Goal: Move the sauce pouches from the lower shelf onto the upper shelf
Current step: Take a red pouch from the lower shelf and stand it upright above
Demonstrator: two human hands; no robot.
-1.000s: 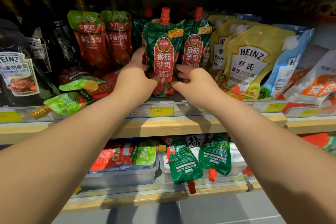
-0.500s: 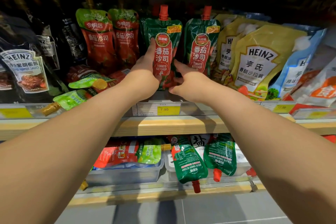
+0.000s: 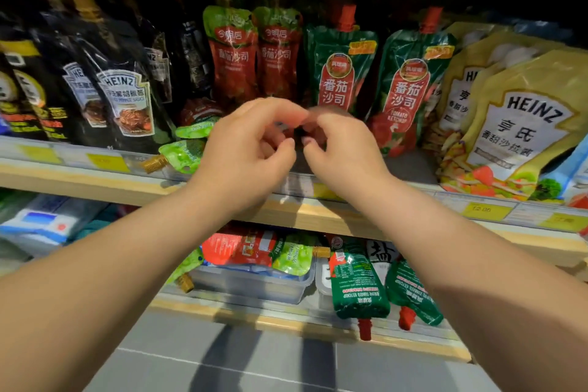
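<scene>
Left hand (image 3: 245, 149) and right hand (image 3: 343, 149) hang side by side before the upper shelf (image 3: 95, 183), fingers loosely curled, gripping nothing. Green ketchup pouch (image 3: 339, 70) stands upright just beyond the fingertips (untouched). Two more pouches (image 3: 359, 286) lie on the lower shelf (image 3: 270, 320).

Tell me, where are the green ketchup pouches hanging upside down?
In the head view, two upside-down green ketchup pouches hang off the lower shelf, right of centre, beside a clear bin.
</scene>
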